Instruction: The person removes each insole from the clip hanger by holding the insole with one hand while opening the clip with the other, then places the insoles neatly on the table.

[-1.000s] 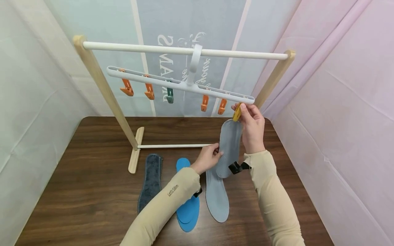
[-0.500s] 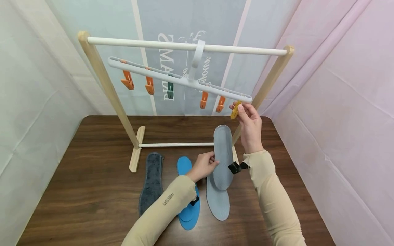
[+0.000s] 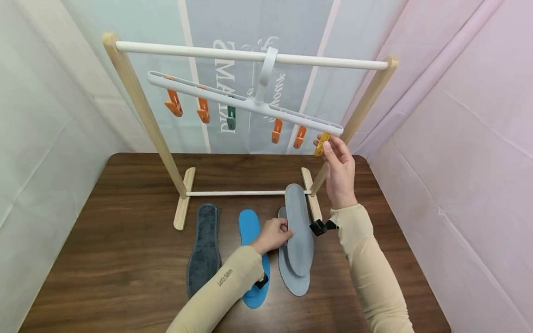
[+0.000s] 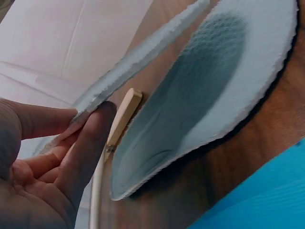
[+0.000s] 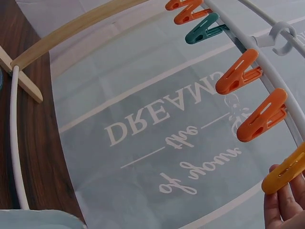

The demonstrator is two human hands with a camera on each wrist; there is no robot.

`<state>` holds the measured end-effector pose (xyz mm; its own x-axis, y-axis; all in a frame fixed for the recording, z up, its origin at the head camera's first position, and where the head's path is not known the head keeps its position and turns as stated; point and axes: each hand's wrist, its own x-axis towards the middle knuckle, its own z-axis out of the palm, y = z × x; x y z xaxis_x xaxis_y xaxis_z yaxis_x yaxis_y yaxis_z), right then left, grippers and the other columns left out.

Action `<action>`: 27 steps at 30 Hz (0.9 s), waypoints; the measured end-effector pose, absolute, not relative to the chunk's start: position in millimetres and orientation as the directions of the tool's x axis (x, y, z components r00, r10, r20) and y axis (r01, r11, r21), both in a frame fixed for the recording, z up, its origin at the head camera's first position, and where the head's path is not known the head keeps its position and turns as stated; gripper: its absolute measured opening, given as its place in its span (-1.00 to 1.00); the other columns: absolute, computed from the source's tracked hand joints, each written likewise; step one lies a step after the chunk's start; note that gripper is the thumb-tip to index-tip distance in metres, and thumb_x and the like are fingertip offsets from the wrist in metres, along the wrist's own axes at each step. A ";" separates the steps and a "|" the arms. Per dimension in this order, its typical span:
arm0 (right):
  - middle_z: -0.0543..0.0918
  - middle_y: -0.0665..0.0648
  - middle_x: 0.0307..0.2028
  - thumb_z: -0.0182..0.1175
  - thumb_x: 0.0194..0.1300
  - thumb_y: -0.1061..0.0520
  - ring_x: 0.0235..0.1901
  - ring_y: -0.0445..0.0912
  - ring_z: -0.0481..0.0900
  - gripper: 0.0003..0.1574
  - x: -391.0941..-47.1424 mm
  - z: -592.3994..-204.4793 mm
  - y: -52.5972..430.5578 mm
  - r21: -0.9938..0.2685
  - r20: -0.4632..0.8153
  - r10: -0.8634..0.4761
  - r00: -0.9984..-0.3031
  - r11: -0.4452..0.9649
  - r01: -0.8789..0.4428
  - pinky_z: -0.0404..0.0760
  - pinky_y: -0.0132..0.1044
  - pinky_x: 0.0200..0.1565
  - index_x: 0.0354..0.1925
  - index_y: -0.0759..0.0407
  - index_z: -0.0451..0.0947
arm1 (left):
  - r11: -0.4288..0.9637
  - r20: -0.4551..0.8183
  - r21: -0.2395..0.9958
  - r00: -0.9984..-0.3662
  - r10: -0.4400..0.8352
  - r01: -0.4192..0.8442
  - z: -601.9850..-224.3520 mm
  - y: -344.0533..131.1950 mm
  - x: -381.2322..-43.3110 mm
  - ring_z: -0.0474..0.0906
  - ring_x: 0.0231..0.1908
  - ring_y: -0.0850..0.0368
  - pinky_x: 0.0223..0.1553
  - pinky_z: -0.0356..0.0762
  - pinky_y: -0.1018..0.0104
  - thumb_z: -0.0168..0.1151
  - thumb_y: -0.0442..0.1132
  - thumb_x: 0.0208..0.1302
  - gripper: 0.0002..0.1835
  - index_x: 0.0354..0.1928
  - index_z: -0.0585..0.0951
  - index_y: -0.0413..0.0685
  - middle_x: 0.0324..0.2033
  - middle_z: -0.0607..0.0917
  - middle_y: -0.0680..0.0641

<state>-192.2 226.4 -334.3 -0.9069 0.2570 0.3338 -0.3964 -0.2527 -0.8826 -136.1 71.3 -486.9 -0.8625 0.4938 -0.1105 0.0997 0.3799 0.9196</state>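
Observation:
My left hand (image 3: 272, 235) pinches the edge of a grey insole (image 3: 299, 231) between thumb and fingers. In the left wrist view the held insole shows edge-on, above a second grey insole (image 4: 209, 90) that lies on the table. My right hand (image 3: 340, 173) holds a yellow clothespin (image 3: 321, 144) under the right end of a white clip hanger (image 3: 258, 107). No insole shows between that clothespin's jaws. Along the hanger dangle several orange clothespins (image 5: 262, 114) and a green clothespin (image 5: 202, 29).
The hanger hooks over the white top rod (image 3: 200, 52) of a wooden rack, its right end tilted down. Blue insoles (image 3: 250, 226) and a dark fuzzy insole (image 3: 204, 249) lie left of the grey pair on the brown table (image 3: 125, 259). Rack feet (image 3: 183, 208) stand behind them.
The held grey insole has come down from the yellow clothespin to over the other grey insole, with my left hand. My right hand stays at the clothespin; the hanger tilts more.

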 end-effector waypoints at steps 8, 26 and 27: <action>0.68 0.06 -0.08 0.18 0.36 0.12 -0.03 -0.07 0.61 -0.69 -190.9 -335.4 226.3 -0.881 0.356 0.229 -0.906 -0.243 -0.407 0.42 -0.27 0.03 0.03 0.20 0.51 | 0.342 -0.145 0.939 -0.859 0.492 0.037 -495.2 68.2 -125.0 0.64 -0.60 0.00 -0.59 0.48 0.41 0.20 -0.37 0.29 -0.82 -0.46 0.50 -0.26 -0.66 0.56 -0.07; 0.63 0.09 0.04 0.09 0.42 0.15 0.16 -0.05 0.48 -0.58 -188.5 -341.2 229.5 -0.885 0.407 0.191 -0.893 -0.160 -0.438 0.31 -0.22 0.22 0.20 0.21 0.43 | 0.296 -0.349 0.929 -0.787 0.509 -0.220 -510.6 68.1 -112.1 0.57 -0.67 0.14 -0.48 0.65 0.26 0.19 -0.39 0.29 -0.87 -0.41 0.54 -0.33 -0.64 0.63 -0.24; 0.62 0.09 0.05 0.09 0.42 0.14 0.17 -0.04 0.48 -0.57 -188.0 -341.2 229.4 -0.885 0.408 0.193 -0.892 -0.157 -0.438 0.30 -0.20 0.24 0.20 0.20 0.43 | 0.300 -0.351 0.928 -0.788 0.506 -0.221 -512.1 68.3 -111.7 0.56 -0.68 0.16 -0.48 0.65 0.26 0.19 -0.40 0.29 -0.87 -0.40 0.54 -0.34 -0.64 0.62 -0.25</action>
